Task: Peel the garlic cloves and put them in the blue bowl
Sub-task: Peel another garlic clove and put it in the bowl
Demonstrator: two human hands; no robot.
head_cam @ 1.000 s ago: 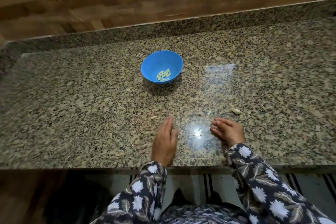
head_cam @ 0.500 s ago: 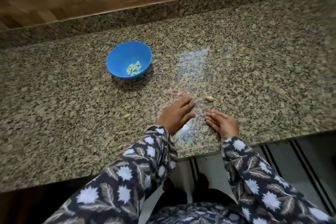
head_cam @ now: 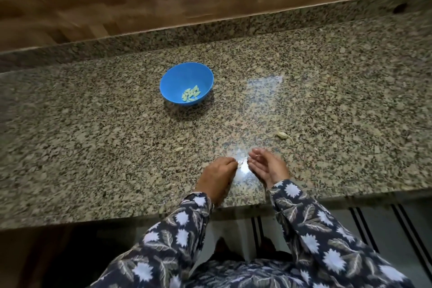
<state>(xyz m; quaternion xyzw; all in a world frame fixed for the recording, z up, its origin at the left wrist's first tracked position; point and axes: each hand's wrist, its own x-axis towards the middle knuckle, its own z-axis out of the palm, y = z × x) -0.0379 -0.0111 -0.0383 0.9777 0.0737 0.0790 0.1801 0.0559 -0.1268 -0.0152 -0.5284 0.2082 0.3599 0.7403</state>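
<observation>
Pulled the left hand [head_cam: 217, 173] back from the loose clove [head_cam: 282, 134], knuckles up, fingers curled under (whether pinching anything, cannot tell). Turned the right hand [head_cam: 268, 166] palm-up just beside it, fingers loosely cupped and relaxed. Kept the blue bowl [head_cam: 174, 77] of peeled garlic cloves [head_cam: 191, 94] farther back on the desk [head_cam: 93, 135], well apart from both.
</observation>
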